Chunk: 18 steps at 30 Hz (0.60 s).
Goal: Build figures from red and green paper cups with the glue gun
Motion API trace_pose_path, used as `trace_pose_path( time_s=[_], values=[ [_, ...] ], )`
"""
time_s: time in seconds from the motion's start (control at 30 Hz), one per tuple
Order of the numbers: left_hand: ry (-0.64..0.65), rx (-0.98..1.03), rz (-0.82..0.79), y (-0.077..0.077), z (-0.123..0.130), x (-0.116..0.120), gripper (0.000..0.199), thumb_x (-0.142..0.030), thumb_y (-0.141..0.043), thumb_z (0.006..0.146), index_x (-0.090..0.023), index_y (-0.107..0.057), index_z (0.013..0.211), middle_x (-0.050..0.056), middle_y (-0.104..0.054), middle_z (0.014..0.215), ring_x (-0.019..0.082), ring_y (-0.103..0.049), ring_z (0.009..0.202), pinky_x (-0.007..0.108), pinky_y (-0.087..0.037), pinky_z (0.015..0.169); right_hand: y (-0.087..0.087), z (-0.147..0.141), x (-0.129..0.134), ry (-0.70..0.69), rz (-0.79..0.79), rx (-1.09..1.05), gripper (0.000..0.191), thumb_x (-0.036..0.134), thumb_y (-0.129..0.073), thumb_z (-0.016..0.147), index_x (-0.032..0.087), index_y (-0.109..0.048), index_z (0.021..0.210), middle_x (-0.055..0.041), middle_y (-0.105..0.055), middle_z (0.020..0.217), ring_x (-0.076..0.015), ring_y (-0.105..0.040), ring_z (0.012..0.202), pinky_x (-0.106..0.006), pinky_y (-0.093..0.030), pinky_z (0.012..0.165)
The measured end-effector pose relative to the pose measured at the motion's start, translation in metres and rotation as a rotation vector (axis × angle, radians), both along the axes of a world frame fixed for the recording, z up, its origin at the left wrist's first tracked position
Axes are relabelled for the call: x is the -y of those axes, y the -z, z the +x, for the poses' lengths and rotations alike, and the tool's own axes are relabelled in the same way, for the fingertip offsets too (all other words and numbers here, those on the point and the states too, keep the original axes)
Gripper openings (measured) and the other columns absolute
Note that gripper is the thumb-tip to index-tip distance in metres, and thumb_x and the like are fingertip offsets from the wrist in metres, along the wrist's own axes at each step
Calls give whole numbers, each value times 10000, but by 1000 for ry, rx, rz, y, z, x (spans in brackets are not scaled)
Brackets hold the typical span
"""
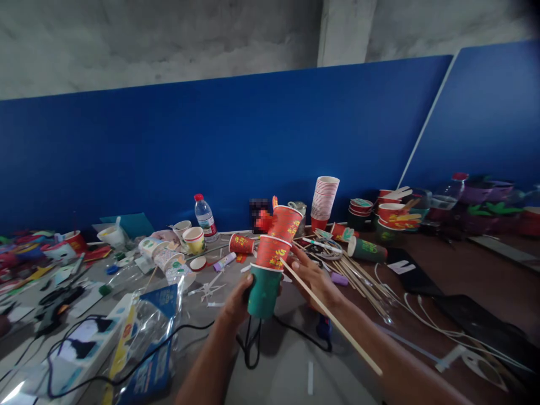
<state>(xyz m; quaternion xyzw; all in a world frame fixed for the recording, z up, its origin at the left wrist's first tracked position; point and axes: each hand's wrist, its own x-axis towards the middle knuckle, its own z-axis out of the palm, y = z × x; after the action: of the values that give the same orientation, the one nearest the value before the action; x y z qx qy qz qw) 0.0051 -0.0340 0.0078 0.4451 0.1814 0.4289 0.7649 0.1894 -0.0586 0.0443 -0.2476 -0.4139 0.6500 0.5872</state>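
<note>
My left hand (237,299) is wrapped around a green paper cup (262,292), the lowest of a leaning stack. Above it sit a red paper cup (270,251) with yellow print and another red paper cup (286,223), tilted to the right. A small orange piece (275,201) shows at the top cup's left rim. A thin wooden stick (333,318) slants from the middle cup down to the right, across my right forearm. My right hand (314,277) is beside the stack, fingers stretched out and apart; whether they touch the cups I cannot tell.
Behind stand a tall stack of paper cups (324,198), a water bottle (205,218) and a blue partition (189,146). Wooden sticks (358,275) lie at right. A black cable (169,334) crosses the table near a power strip (95,354) and plastic packaging (154,337).
</note>
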Motion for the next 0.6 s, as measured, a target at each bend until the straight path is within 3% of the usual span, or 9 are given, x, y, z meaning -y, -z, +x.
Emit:
trace_pose_path(
  time_s=[0.1, 0.33, 0.47, 0.6],
  values=[
    [19, -36, 37, 0, 1, 0, 569, -516, -647, 729, -121, -635, 1138, 187, -709, 1000, 348, -667, 942, 416, -508, 804, -8, 0, -1, -36, -21, -47, 518, 386, -758, 678, 288, -576, 1153, -10, -713, 970, -176, -643, 706, -308, -519, 630],
    [63, -113, 62, 1, -2, -2, 593, -514, -653, 729, -130, -611, 1180, 183, -702, 1035, 344, -669, 945, 433, -512, 814, -19, 2, -5, 90, -111, -9, 403, 346, -822, 584, 217, -651, 925, -34, -744, 921, -244, -682, 893, -349, -534, 773],
    [97, -93, 39, 2, -2, -1, 673, -488, -688, 706, -146, -550, 1269, 172, -690, 1093, 349, -654, 993, 469, -486, 876, -18, 3, -7, 29, -108, 15, 391, 340, -800, 633, 210, -653, 971, -37, -748, 932, -245, -696, 875, -361, -544, 778],
    [47, -6, 65, 6, 2, -2, 690, -456, -712, 705, -202, -520, 1318, 128, -657, 1200, 331, -592, 1125, 450, -417, 988, -15, 3, -9, -39, -122, 49, 423, 326, -777, 672, 201, -623, 1045, -39, -750, 924, -242, -708, 819, -384, -553, 757]
  ],
)
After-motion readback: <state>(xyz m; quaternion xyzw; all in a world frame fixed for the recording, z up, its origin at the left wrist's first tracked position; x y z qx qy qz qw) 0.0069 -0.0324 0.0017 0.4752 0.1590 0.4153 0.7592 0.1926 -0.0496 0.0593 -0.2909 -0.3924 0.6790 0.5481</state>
